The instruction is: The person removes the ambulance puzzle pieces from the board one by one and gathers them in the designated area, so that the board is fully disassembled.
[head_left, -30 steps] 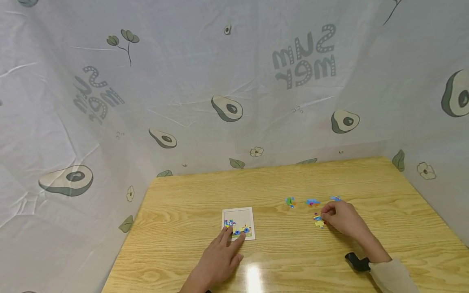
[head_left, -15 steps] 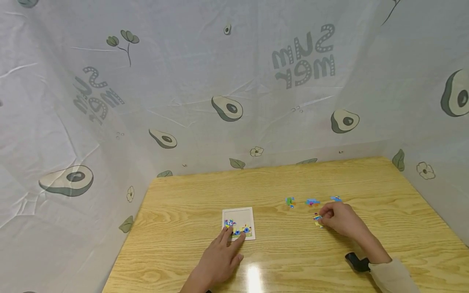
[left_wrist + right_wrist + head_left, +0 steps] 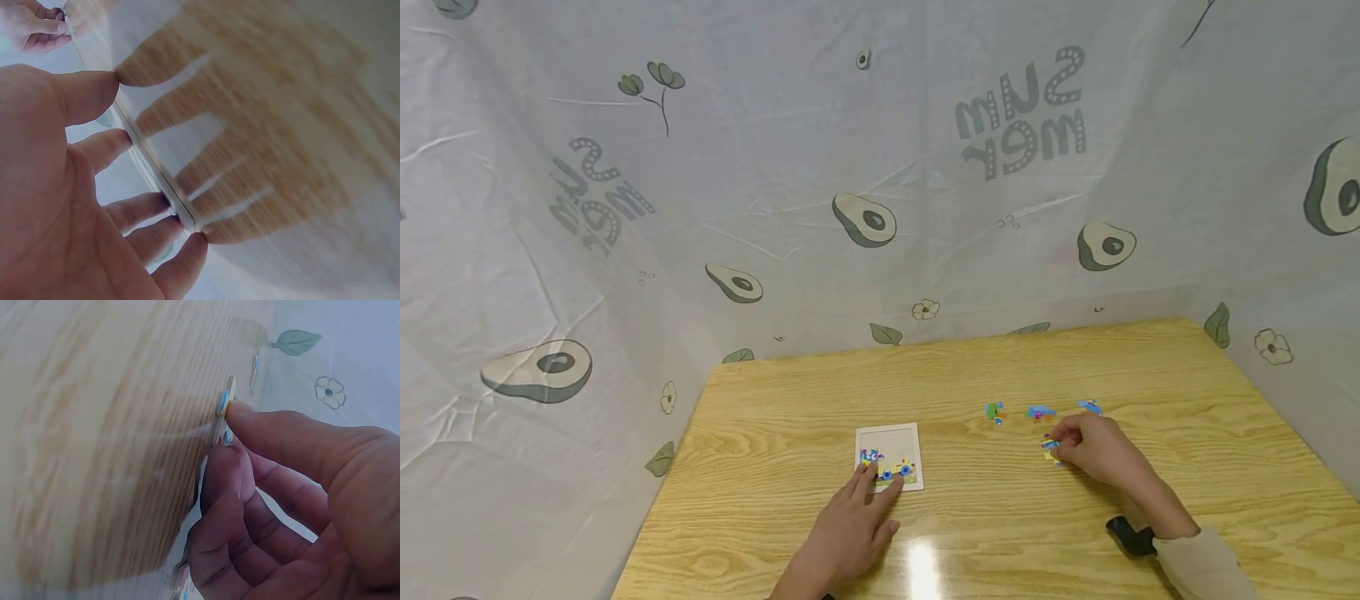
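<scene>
My left hand (image 3: 850, 529) rests with extended fingers on the lower edge of a small white-framed puzzle board (image 3: 887, 428). Several colourful pieces, with blue wheels (image 3: 905, 471) printed on them, lie in the board's lower part; some are under my fingers. Over to the right, my right hand (image 3: 1101, 450) pinches a yellow-and-blue jigsaw piece (image 3: 1049, 456) at the table surface. In the right wrist view that jigsaw piece (image 3: 223, 403) stands between thumb and curled forefinger, partly covered by them.
Behind the right hand lie a green-and-blue jigsaw piece (image 3: 995, 412), a blue-and-pink piece (image 3: 1040, 412) and a blue piece (image 3: 1090, 407). The wooden table (image 3: 775, 433) meets a printed white curtain (image 3: 805, 275) at the back and sides.
My right hand has shifted slightly left, its fingertips moving over the yellow-and-blue jigsaw piece and covering more of it. The left hand keeps its place on the board.
</scene>
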A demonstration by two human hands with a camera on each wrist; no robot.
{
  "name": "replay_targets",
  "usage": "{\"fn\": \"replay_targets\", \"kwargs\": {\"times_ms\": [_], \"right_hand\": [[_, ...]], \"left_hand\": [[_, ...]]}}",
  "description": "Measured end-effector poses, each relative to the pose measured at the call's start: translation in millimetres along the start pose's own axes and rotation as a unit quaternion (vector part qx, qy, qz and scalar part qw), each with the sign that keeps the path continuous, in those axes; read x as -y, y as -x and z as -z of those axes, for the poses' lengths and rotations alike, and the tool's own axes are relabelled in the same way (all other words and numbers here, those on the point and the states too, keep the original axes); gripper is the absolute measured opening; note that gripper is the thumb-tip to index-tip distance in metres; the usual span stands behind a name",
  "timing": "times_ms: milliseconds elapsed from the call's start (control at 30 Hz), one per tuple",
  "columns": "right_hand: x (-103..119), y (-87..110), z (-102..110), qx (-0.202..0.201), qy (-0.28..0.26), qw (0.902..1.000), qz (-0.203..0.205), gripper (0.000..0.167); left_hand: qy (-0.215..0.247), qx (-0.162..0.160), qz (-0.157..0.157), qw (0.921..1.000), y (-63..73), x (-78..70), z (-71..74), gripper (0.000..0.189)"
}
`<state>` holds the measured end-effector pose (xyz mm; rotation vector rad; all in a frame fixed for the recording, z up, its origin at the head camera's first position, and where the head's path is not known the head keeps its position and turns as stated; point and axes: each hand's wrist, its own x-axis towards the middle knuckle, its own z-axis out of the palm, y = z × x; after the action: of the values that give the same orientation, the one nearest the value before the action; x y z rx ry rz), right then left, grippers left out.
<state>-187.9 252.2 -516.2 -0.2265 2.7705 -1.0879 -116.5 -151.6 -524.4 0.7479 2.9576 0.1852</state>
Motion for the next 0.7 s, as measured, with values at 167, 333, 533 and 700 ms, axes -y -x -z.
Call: {"fn": "replay_targets", "kwargs": {"times_ms": [167,333,533,700], "right_hand": [[-0.2,0.3,-0.3,-0.004,-0.002,1.0,0.007,0.015],[6.6,-0.1,2.8,-0.035,0.015,0.9989,0.027,0.018],[43.3,-9.8,4.2,-0.043,-0.005,0.9968,0.068,0.017],[76.5,-20.5,-19.6,-0.016,-0.019,0.9953,0.094,0.013]], "left_hand": [[-0.002,-0.005,-0.002,1.0,0.1,-0.6,0.1,0.055],[-0.002,0.0,-0.001,1.0,0.0,-1.0,2.2,0.055],[0.001,-0.001,0.005,1.0,0.5,-1.2,3.8,0.055],[0.004,-0.001,0.002,1.0,0.8,-2.7,3.2,0.055]]}}
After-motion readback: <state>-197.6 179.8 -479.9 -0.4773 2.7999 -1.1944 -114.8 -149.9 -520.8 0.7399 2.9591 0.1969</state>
